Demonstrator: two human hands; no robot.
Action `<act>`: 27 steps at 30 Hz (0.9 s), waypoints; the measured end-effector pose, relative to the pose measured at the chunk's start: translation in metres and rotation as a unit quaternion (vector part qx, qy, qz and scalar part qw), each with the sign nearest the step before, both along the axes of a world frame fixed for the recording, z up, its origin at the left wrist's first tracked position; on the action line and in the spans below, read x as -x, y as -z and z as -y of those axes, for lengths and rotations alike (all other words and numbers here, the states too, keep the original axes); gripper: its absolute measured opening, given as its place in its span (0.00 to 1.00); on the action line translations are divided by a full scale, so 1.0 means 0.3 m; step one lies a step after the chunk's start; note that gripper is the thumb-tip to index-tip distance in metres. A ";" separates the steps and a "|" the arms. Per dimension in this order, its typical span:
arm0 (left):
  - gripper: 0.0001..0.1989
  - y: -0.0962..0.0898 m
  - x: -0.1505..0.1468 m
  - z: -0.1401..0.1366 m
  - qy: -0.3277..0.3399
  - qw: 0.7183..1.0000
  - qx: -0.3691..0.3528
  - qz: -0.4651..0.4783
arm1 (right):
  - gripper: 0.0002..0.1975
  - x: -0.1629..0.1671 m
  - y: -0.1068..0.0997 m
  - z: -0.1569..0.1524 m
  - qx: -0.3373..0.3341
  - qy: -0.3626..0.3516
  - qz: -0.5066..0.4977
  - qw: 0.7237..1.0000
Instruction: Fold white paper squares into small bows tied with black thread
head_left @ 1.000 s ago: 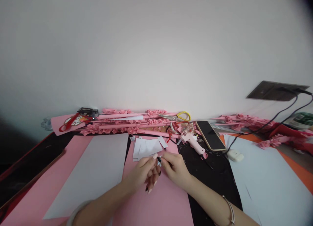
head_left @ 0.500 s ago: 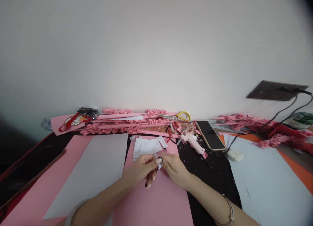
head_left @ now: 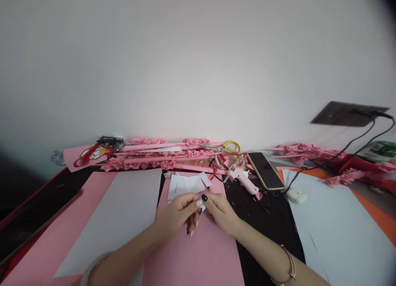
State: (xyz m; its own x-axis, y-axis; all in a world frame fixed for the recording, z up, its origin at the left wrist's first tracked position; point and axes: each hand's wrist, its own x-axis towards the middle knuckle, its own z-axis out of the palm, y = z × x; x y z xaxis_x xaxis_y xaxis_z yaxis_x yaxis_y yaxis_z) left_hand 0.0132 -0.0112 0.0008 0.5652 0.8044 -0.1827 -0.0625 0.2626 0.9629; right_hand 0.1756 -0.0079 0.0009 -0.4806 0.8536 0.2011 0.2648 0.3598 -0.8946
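— Over the pink sheet (head_left: 198, 253), what do the hands hold?

— The left hand (head_left: 176, 214) and right hand (head_left: 221, 209), fingertips together, pinch a small white paper piece (head_left: 202, 205); white paper cuttings (head_left: 185, 184) lie just beyond, the glue gun (head_left: 239, 176) farther right.

No readable text anywhere; cartoon print on red scissors (head_left: 88, 154) too small to read.
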 end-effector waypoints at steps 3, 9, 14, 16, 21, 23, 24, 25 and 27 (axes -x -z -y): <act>0.14 0.007 0.001 0.004 -0.018 0.999 -0.044 -0.015 | 0.22 0.002 0.008 -0.004 0.008 0.014 -0.007 1.000; 0.12 -0.002 0.024 0.008 -0.077 0.965 -0.214 -0.127 | 0.23 0.000 0.033 -0.009 0.055 0.032 -0.036 0.997; 0.11 -0.009 0.051 -0.001 -0.097 0.897 -0.368 -0.224 | 0.18 -0.002 0.021 -0.016 0.148 -0.016 -0.104 0.983; 0.11 -0.005 0.058 -0.005 -0.095 0.876 -0.406 -0.243 | 0.16 -0.004 0.017 -0.023 0.187 -0.035 -0.131 0.973; 0.09 0.003 0.061 -0.011 -0.114 0.862 -0.425 -0.252 | 0.15 -0.014 0.021 -0.043 0.225 -0.067 -0.166 0.958; 0.07 0.003 0.056 -0.012 -0.124 0.874 -0.397 -0.250 | 0.16 -0.017 0.022 -0.047 0.228 -0.067 -0.170 0.956; 0.07 0.003 0.053 -0.012 -0.128 0.886 -0.374 -0.243 | 0.16 -0.018 0.022 -0.048 0.229 -0.064 -0.172 0.956; 0.06 0.004 0.049 -0.013 -0.131 0.901 -0.344 -0.230 | 0.16 -0.018 0.021 -0.049 0.230 -0.061 -0.174 0.956; 0.04 0.008 0.042 -0.017 -0.134 0.935 -0.273 -0.182 | 0.17 -0.017 0.018 -0.049 0.228 -0.054 -0.175 0.956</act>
State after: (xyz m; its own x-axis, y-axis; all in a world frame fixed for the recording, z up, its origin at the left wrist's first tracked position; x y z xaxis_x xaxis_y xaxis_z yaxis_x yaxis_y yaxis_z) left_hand 0.0006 -0.0061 -0.0015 0.3098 0.9380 0.1556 0.3023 -0.2523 0.9192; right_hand 0.1807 0.0068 -0.0044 -0.5417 0.8404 -0.0160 -0.0968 -0.0813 -0.9920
